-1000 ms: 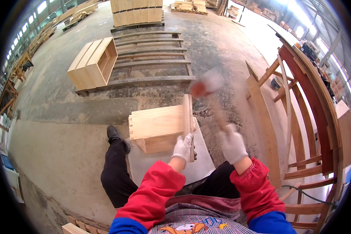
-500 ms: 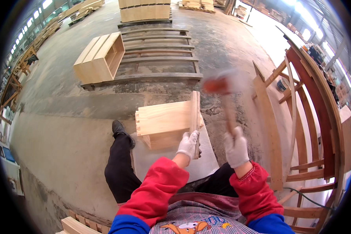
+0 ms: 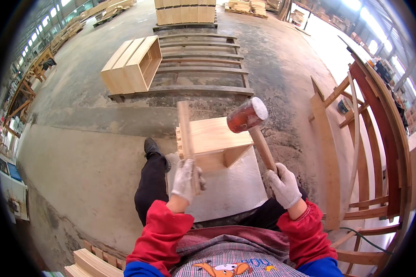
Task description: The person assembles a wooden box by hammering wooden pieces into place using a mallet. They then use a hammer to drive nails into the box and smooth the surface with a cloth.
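A pale wooden drawer box (image 3: 212, 134) with jointed corners rests on a light sheet (image 3: 235, 184) between my legs. My left hand (image 3: 186, 179), in a white glove, grips a narrow wooden strip (image 3: 184, 122) held upright at the box's left end; motion blurs it, so I cannot tell whether it touches the box. My right hand (image 3: 284, 185), gloved too, is closed round the handle of a mallet (image 3: 247, 115). The mallet's red-brown head with a whitish face is raised over the box's right end.
Beyond the box lies a slatted pallet (image 3: 203, 87) with another wooden box (image 3: 131, 64) on its left side. Stacked boxes (image 3: 185, 14) stand farther back. A wooden rack (image 3: 379, 138) rises along my right, with a plank (image 3: 326, 161) leaning there. Wood pieces (image 3: 94, 263) lie at lower left.
My left hand has carried the strip from the box's right end to its left end. The mallet, blurred before, now shows clearly, tilted left over the box. The whole view has shifted slightly.
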The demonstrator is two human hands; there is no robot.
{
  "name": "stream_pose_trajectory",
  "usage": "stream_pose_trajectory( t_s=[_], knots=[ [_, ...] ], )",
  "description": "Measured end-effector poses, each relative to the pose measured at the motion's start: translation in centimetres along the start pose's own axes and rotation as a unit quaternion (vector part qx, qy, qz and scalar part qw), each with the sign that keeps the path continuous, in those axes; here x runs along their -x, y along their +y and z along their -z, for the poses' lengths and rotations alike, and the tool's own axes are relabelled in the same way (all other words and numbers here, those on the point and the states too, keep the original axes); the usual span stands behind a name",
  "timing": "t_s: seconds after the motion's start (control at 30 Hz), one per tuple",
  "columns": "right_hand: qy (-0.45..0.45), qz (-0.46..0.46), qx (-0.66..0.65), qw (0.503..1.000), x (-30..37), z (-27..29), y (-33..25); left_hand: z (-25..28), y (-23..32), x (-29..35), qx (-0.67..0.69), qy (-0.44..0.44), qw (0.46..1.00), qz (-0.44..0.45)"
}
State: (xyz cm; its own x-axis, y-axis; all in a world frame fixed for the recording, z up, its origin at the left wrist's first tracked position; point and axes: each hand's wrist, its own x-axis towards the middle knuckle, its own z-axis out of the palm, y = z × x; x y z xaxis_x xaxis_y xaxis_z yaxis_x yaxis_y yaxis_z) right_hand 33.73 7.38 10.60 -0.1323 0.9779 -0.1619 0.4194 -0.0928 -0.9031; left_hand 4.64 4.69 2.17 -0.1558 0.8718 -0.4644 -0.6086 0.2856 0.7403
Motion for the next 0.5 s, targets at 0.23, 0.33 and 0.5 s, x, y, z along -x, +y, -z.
stream_pose_trajectory(
  t_s=[0.23,0.33,0.5],
  knots=[
    [-0.029,0.1,-0.123,0.987,0.2,-2.4,-12.6,4.6,0.7,-0.7,0.027,0.047,0.996,0.076],
    [0.005,0.19,-0.181,0.965,0.1,-5.0,-14.8,5.3,0.3,-1.2,0.019,0.04,0.997,0.064],
    [0.0,0.284,0.1,0.954,-3.5,-11.0,-5.4,3.9,1.2,-0.8,-0.011,0.046,0.998,0.051]
  ],
)
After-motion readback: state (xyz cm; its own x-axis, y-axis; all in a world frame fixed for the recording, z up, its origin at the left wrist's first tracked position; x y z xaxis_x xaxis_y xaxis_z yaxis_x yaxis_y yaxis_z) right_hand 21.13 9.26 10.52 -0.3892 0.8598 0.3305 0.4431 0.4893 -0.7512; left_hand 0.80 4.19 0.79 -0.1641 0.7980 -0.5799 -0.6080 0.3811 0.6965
